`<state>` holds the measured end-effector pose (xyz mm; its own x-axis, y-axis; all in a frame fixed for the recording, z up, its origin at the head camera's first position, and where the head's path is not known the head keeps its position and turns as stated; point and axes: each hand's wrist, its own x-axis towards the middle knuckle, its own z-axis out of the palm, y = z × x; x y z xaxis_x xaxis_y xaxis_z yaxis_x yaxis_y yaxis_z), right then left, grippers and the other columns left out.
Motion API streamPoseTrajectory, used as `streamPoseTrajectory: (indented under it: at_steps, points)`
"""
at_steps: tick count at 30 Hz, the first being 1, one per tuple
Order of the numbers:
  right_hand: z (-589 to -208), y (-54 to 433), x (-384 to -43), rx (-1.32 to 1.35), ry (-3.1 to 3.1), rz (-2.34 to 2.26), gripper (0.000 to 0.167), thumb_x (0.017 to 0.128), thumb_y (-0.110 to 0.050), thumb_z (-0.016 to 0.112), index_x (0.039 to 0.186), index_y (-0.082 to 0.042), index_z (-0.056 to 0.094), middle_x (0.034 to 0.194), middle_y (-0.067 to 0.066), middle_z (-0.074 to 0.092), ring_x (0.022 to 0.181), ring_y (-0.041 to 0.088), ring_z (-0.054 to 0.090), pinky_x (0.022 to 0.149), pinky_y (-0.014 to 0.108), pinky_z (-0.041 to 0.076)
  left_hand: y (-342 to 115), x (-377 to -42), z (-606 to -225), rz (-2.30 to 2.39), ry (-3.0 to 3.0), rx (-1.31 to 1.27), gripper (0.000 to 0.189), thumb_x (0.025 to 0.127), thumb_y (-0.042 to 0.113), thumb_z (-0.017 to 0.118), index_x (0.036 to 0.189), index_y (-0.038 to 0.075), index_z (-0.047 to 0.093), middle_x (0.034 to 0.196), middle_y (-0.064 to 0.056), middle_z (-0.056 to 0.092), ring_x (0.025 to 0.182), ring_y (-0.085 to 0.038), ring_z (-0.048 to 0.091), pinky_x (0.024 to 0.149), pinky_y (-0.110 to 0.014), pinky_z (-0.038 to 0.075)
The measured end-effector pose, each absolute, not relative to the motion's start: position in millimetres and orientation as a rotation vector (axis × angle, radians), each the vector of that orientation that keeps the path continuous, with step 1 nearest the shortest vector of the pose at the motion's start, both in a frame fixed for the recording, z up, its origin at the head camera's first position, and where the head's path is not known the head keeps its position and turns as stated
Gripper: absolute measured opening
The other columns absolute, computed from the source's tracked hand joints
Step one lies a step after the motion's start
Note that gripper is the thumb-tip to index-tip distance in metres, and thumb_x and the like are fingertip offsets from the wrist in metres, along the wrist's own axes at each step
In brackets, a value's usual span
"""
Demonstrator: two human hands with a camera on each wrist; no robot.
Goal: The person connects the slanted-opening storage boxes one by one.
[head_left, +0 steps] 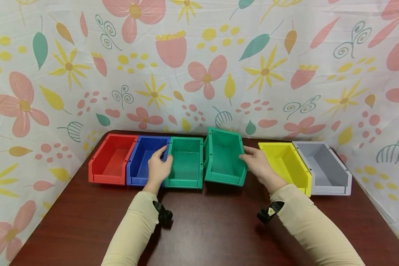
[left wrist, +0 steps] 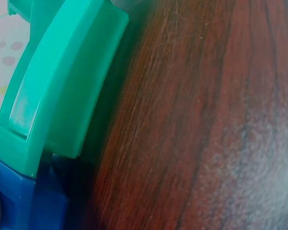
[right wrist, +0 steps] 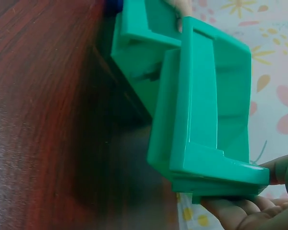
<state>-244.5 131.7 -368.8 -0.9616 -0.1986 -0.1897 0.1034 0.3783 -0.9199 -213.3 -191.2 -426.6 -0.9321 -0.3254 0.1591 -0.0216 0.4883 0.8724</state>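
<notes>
My right hand (head_left: 259, 164) grips the right wall of a green plastic bin (head_left: 225, 157), thumb inside and fingers outside underneath. This bin is raised and tilted, its left side near a second green bin (head_left: 186, 162). My left hand (head_left: 159, 166) straddles the adjoining walls of that second green bin and a blue bin (head_left: 143, 155), thumb on the green side, fingers on the blue side. In the right wrist view the held bin (right wrist: 201, 120) hangs above the table, fingers (right wrist: 230, 211) under its rim. The left wrist view shows the green bin's front lip (left wrist: 62, 81), with the left hand mostly hidden.
A red bin (head_left: 114, 159) stands left of the blue one. On the right are a yellow bin (head_left: 286, 162), partly behind my right forearm, and a grey bin (head_left: 326, 166). The dark wooden table (head_left: 212, 225) meets a flower-patterned cloth (head_left: 199, 74) behind.
</notes>
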Motion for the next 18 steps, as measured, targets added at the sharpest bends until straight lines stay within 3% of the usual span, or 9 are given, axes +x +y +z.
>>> streamPoseTrajectory:
  at_steps: [8, 18]
  points:
    - [-356.0, 128.2, -249.9, -0.109, 2.507, -1.444, 0.054, 0.099, -0.017, 0.045, 0.146, 0.004, 0.029, 0.138, 0.024, 0.049, 0.114, 0.033, 0.057, 0.094, 0.043, 0.050, -191.4, -213.5, -426.0, -1.434, -2.428, 0.285, 0.047, 0.091, 0.023, 0.056, 0.137, 0.012, 0.051, 0.138, -0.015, 0.050, 0.127, -0.031, 0.046, 0.101, -0.050, 0.041]
    - [-338.8, 120.1, -255.1, -0.185, 2.625, -1.317, 0.051, 0.096, -0.015, 0.047, 0.142, 0.004, 0.037, 0.127, 0.024, 0.058, 0.104, 0.031, 0.064, 0.086, 0.037, 0.053, -191.0, -213.1, -426.3, -1.436, -2.414, 0.291, 0.047, 0.090, 0.023, 0.056, 0.136, 0.012, 0.052, 0.138, -0.015, 0.050, 0.114, -0.032, 0.053, 0.095, -0.047, 0.044]
